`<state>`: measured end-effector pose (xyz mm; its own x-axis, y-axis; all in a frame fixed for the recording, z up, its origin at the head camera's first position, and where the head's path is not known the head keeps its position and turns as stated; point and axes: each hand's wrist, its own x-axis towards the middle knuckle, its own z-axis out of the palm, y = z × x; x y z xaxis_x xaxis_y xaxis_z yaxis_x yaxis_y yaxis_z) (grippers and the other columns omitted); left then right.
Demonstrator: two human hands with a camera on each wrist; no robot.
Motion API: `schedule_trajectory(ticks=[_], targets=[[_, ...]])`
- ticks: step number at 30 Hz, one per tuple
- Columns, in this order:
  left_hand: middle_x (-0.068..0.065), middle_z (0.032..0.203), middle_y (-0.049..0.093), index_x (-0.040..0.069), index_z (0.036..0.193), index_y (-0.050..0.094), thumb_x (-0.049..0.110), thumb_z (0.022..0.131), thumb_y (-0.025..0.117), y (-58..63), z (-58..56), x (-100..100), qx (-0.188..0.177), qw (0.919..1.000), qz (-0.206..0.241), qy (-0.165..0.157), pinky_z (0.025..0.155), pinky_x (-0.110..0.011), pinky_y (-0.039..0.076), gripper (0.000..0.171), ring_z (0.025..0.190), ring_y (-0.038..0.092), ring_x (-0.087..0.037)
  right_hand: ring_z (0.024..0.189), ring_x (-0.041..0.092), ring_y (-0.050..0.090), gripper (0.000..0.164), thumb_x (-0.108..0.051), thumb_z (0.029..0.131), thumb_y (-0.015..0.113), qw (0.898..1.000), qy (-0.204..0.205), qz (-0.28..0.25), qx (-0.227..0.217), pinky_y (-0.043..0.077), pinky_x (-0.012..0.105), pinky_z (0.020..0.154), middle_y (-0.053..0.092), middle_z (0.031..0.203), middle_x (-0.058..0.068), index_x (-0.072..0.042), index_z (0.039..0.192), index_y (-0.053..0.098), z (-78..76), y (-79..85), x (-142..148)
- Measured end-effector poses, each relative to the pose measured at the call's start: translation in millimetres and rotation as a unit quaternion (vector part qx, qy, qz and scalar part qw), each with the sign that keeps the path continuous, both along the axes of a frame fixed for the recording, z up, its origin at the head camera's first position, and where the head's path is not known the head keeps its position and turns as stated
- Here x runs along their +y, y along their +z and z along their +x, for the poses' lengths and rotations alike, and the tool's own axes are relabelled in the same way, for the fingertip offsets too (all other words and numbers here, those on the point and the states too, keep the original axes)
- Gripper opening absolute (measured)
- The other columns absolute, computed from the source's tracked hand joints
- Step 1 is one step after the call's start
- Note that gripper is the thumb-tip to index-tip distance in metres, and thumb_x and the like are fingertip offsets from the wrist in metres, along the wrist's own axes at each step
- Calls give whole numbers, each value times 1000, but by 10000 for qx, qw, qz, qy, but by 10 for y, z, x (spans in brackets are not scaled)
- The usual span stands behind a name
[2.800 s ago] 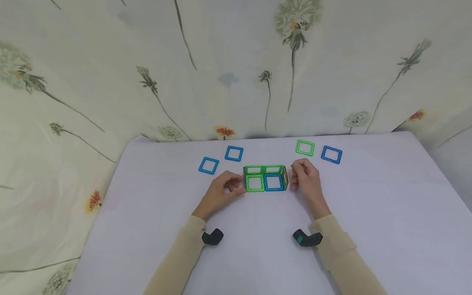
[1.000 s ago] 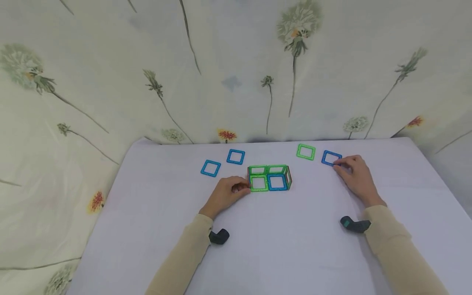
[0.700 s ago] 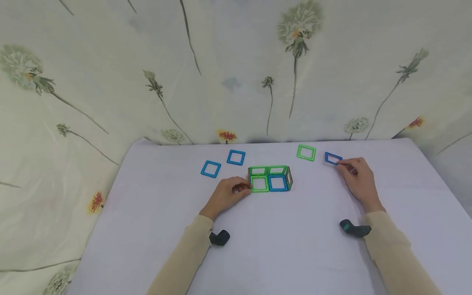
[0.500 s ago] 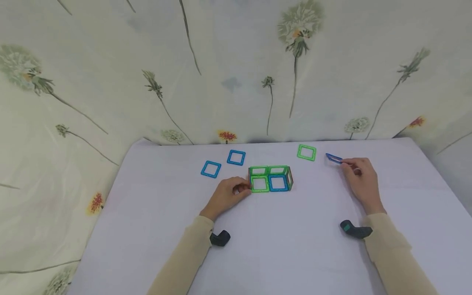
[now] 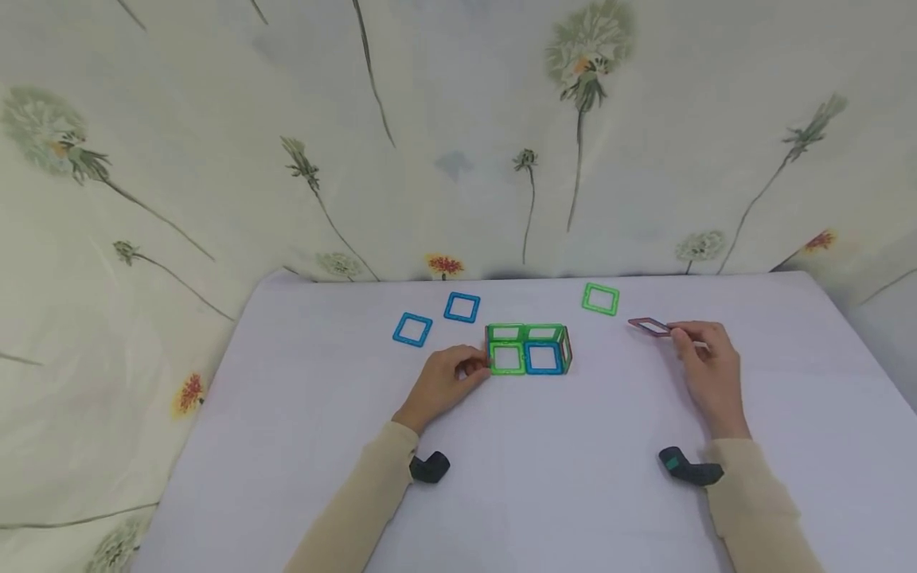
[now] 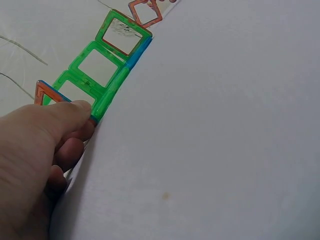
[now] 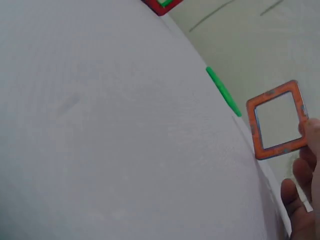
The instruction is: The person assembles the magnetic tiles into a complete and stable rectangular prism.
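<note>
An open box of upright and flat square magnetic tiles [image 5: 526, 358], green and blue with reddish end pieces, stands mid-table in the head view. At its left end my left hand [image 5: 446, 383] holds the end tile, the thumb along its edge in the left wrist view and the other fingers curled below. Off to the right, my right hand [image 5: 712, 370] pinches a single square magnetic tile [image 7: 255, 131] by one side between thumb and finger. That tile is tilted, raised off the table, its orange-red face showing in the right wrist view.
Two blue tiles [image 5: 399, 327] lie flat behind my left hand. A green tile [image 5: 598, 310] lies flat at the back, between the box and the held tile. Behind the white table [image 5: 559, 477] hangs a flower-print cloth [image 5: 458, 119].
My right hand went from beside the box to the blue-faced tile at the right, picked it up and tipped it to show its reddish side. My left hand stays at the box.
</note>
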<state>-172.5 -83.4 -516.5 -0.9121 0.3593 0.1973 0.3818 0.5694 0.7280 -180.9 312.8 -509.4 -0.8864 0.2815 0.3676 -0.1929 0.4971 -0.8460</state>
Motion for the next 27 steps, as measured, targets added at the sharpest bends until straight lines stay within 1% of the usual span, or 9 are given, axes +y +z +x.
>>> schedule_trajectory(ticks=[4, 6, 8, 10, 13, 15, 17, 23, 27], targets=[[7, 91, 65, 17, 107, 68, 25, 88, 67, -1, -1, -6, 11, 9999, -83, 62, 67, -18, 45, 20, 79, 52, -5, 87, 1, 52, 20, -7, 90, 62, 9996, 216, -55, 199, 43, 6, 65, 55, 97, -8, 6, 105, 66, 80, 125, -109], [7, 90, 65, 17, 107, 68, 25, 88, 67, 0, 3, -5, 14, 9999, -101, 73, 66, -18, 45, 20, 78, 52, -6, 86, 1, 52, 19, -6, 90, 61, 9993, 220, 14, 292, 42, 6, 64, 55, 97, -6, 7, 104, 65, 100, 150, -130], [7, 90, 65, 17, 107, 68, 25, 88, 67, 0, 6, -2, 24, 9999, -97, 65, 66, -18, 44, 21, 78, 52, -6, 87, 1, 52, 19, -5, 90, 61, 9992, 190, 51, 344, 42, 6, 64, 55, 97, -7, 6, 104, 65, 98, 132, -118], [7, 90, 65, 17, 107, 68, 25, 88, 67, 2, 7, 2, 41, 9999, -78, 54, 66, -18, 44, 21, 78, 52, -6, 87, 0, 51, 19, -5, 90, 62, 9992, 151, 79, 363, 41, 6, 64, 55, 97, -10, 5, 105, 65, 86, 84, -91], [7, 89, 65, 17, 107, 68, 25, 88, 67, 7, 11, 4, 69, 9999, -67, 49, 66, -18, 44, 20, 78, 52, -6, 88, -2, 51, 18, -7, 90, 62, 9990, 115, 189, 381, 40, 6, 67, 55, 97, -15, 1, 105, 67, 75, -5, -51], [7, 89, 64, 17, 107, 68, 25, 88, 67, 7, 13, 4, 68, 9999, -71, 57, 65, -18, 44, 20, 78, 51, -6, 89, -2, 51, 17, -8, 89, 63, 9984, 145, 308, 441, 39, 7, 70, 55, 97, -17, -2, 105, 68, 84, -50, -45], [7, 88, 64, 17, 107, 68, 26, 88, 67, 5, 16, 2, 39, 9999, -101, 80, 65, -18, 44, 21, 78, 51, -6, 89, -2, 51, 16, -9, 89, 64, 9977, 229, 408, 497, 39, 8, 73, 57, 97, -15, -4, 104, 68, 101, -75, -54], [7, 87, 63, 18, 108, 68, 26, 88, 67, -1, 14, -3, -42, 9999, -99, 87, 65, -18, 43, 21, 77, 51, -7, 91, -2, 51, 15, -7, 89, 64, 9951, 433, 603, 657, 37, 11, 76, 60, 96, 0, -5, 103, 68, 136, -93, -95], [7, 88, 64, 17, 108, 68, 25, 88, 67, -5, 6, -4, -39, 10000, -56, 54, 65, -18, 43, 21, 78, 51, -6, 91, -4, 50, 15, -5, 88, 64, 9926, 491, 783, 791, 36, 10, 77, 59, 95, 2, -4, 102, 68, 147, -95, -111]])
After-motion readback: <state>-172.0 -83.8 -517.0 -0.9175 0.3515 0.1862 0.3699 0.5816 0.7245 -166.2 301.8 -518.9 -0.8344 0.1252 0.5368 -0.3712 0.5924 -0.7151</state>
